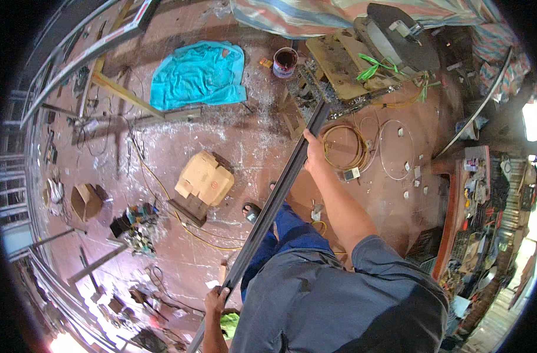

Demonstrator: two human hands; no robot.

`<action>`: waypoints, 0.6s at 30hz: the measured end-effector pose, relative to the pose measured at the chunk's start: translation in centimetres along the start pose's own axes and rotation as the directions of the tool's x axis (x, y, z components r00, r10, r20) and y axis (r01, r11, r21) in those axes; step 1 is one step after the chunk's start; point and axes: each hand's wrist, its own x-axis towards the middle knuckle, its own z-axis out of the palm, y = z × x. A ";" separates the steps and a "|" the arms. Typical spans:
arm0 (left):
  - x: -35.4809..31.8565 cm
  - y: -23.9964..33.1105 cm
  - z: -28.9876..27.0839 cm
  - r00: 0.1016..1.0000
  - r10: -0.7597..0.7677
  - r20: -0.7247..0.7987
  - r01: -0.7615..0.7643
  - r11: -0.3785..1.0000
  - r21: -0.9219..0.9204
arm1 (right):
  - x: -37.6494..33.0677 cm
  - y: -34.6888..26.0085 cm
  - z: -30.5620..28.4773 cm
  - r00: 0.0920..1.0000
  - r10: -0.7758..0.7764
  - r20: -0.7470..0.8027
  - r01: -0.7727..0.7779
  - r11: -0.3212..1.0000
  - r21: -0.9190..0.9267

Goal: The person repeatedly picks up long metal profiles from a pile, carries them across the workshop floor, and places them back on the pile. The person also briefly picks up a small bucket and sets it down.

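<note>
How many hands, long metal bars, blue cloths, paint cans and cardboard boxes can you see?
Hands: 2, left hand and right hand
Long metal bar: 1
Blue cloth: 1
Paint can: 1
Cardboard boxes: 2, big box and small box
Total: 7

I grip a long dark metal bar with both hands: right hand near its far end by the chop saw, left hand low, over the reddish floor.
</note>
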 end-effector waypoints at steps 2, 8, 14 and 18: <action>0.3 1.5 0.8 0.999 -0.032 0.011 0.031 0.999 0.035 | 2.0 0.2 -0.6 1.000 -0.028 -0.011 0.028 1.000 0.003; 1.8 4.3 2.5 1.000 -0.028 0.010 0.028 1.000 -0.006 | 3.3 -1.6 -1.7 0.996 -0.082 0.040 0.081 0.996 0.024; 3.3 5.7 3.1 0.997 -0.058 0.054 0.057 0.998 0.009 | 6.4 -1.3 -1.9 0.988 -0.150 0.026 0.149 0.989 0.015; 3.2 6.2 2.9 0.995 -0.074 0.072 0.077 0.996 -0.042 | 6.2 -1.4 -1.3 0.990 -0.137 0.030 0.136 0.990 0.018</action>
